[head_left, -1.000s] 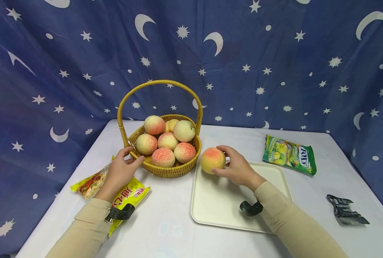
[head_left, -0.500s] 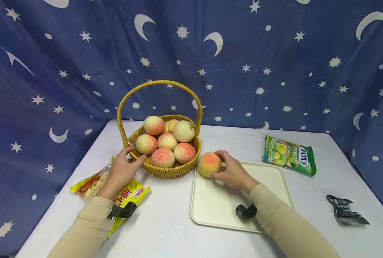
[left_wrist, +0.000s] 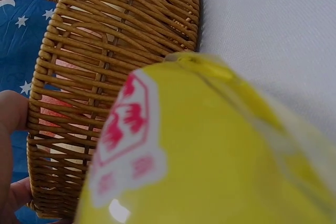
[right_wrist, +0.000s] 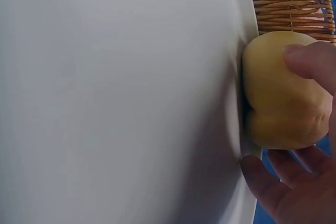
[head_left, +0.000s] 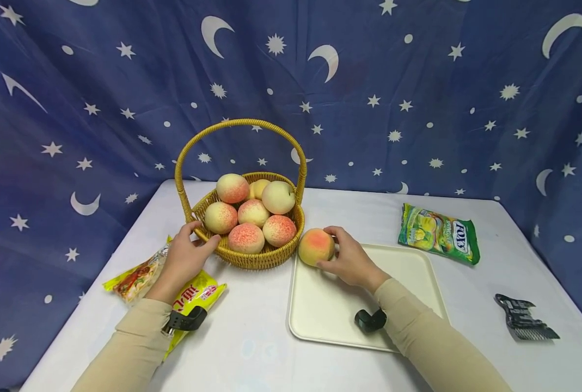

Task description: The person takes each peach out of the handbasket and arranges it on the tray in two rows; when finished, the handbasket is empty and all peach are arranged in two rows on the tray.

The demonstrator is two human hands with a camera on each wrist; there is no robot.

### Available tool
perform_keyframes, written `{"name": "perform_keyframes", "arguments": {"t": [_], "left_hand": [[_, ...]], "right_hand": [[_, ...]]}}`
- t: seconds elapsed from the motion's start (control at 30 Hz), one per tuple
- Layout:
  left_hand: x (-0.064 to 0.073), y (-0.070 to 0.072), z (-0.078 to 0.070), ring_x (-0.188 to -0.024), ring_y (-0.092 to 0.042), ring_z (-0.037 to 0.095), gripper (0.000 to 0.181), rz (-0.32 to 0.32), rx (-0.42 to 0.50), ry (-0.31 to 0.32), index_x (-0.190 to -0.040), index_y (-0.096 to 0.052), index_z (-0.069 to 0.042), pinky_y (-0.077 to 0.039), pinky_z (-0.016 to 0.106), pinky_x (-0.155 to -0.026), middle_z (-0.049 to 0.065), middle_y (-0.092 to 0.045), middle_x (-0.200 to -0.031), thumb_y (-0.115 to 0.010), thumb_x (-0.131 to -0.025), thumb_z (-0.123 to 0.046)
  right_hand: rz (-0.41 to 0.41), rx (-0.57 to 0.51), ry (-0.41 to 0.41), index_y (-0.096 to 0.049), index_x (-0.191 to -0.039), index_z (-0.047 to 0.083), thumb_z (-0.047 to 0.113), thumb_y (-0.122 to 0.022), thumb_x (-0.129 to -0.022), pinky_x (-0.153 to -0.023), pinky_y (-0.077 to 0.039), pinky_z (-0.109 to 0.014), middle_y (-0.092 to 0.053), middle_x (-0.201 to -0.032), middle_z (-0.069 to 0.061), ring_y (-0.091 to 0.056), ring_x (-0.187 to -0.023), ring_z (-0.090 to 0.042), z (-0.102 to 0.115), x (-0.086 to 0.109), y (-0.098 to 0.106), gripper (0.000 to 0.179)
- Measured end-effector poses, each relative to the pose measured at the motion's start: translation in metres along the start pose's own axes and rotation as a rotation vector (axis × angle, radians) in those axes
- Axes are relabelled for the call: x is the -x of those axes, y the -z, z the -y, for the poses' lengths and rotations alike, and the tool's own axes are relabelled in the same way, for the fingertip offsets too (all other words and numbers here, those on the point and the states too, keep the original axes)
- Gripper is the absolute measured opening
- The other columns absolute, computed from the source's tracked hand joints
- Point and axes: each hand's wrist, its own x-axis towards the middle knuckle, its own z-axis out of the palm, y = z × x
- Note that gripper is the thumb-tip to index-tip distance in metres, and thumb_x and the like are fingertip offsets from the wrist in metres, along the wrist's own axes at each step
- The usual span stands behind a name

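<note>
My right hand [head_left: 353,262] holds a yellow peach with a red-orange blush [head_left: 314,247], thumb on one side and fingers on the other. The peach is at the far left corner of the cream tray [head_left: 327,318], close beside the basket. In the right wrist view the peach [right_wrist: 281,93] overlaps the tray's rim [right_wrist: 251,3]. My left hand [head_left: 184,264] grips the near left rim of the wicker basket [head_left: 256,263], thumb and fingers spread along it. Several pale, red-speckled peaches [head_left: 246,238] fill the basket, under its tall arched handle [head_left: 242,122].
Under my left forearm lie a yellow food bag [head_left: 204,291] and a bag with a noodle picture [head_left: 139,277]. A green Fox's candy bag [head_left: 437,234] lies behind the tray. A black comb-like item [head_left: 523,318] is at the right. A starry blue curtain [head_left: 359,136] hangs behind.
My right hand has moved the peach a little left and down toward the tray's corner, mostly in the first half second. The left hand stays at the basket rim.
</note>
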Motion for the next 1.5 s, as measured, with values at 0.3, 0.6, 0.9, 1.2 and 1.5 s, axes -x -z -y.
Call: {"name": "perform_keyframes", "arguments": {"t": [0.3, 0.6, 0.9, 1.2, 1.5], "left_hand": [[-0.0001, 0.0002, -0.0014, -0.134, -0.043, 0.04, 0.081, 0.001, 0.0, 0.011, -0.156, -0.025, -0.003, -0.043, 0.051, -0.102, 0.026, -0.032, -0.154, -0.061, -0.097, -0.046], [-0.0023, -0.0013, 0.0021, -0.133, -0.045, 0.04, 0.081, -0.009, 0.006, -0.008, -0.156, -0.025, -0.002, -0.043, 0.05, -0.102, 0.025, -0.033, -0.154, -0.061, -0.097, -0.044], [-0.0009, -0.0025, 0.0003, -0.133, -0.044, 0.039, 0.081, -0.012, -0.002, 0.004, -0.156, -0.024, -0.003, -0.043, 0.05, -0.102, 0.025, -0.033, -0.154, -0.06, -0.097, -0.045], [-0.0008, -0.0024, -0.002, -0.13, -0.046, 0.038, 0.079, -0.012, -0.006, 0.021, -0.156, -0.026, -0.005, -0.044, 0.049, -0.099, 0.025, -0.034, -0.152, -0.06, -0.097, -0.043], [-0.0021, -0.0016, -0.0031, -0.125, -0.046, 0.037, 0.076, -0.011, -0.048, 0.045, -0.155, -0.027, -0.005, -0.043, 0.049, -0.094, 0.025, -0.037, -0.146, -0.059, -0.095, -0.04]], "right_hand": [[-0.025, 0.003, 0.004, -0.042, -0.141, -0.003, 0.009, -0.082, -0.079, -0.1, -0.048, -0.048, -0.049, -0.141, -0.022, -0.052, -0.127, -0.041, -0.0035, 0.0022, 0.0033, 0.075], [-0.025, -0.016, 0.022, -0.041, -0.145, -0.002, 0.01, -0.081, -0.081, -0.106, -0.042, -0.051, -0.048, -0.144, -0.022, -0.051, -0.128, -0.043, -0.0051, 0.0025, 0.0028, 0.076], [0.011, 0.015, 0.013, -0.041, -0.147, 0.003, 0.015, -0.081, -0.083, -0.106, -0.04, -0.053, -0.049, -0.145, -0.021, -0.05, -0.129, -0.044, -0.0046, -0.0008, 0.0016, 0.077], [0.012, 0.006, 0.011, -0.04, -0.148, 0.003, 0.016, -0.082, -0.082, -0.106, -0.04, -0.053, -0.05, -0.145, -0.019, -0.047, -0.132, -0.043, -0.0038, -0.0031, 0.0006, 0.079], [0.016, -0.012, -0.008, -0.039, -0.149, 0.003, 0.016, -0.081, -0.083, -0.107, -0.041, -0.051, -0.05, -0.144, -0.018, -0.048, -0.132, -0.041, -0.0015, -0.0035, -0.0005, 0.079]]}}
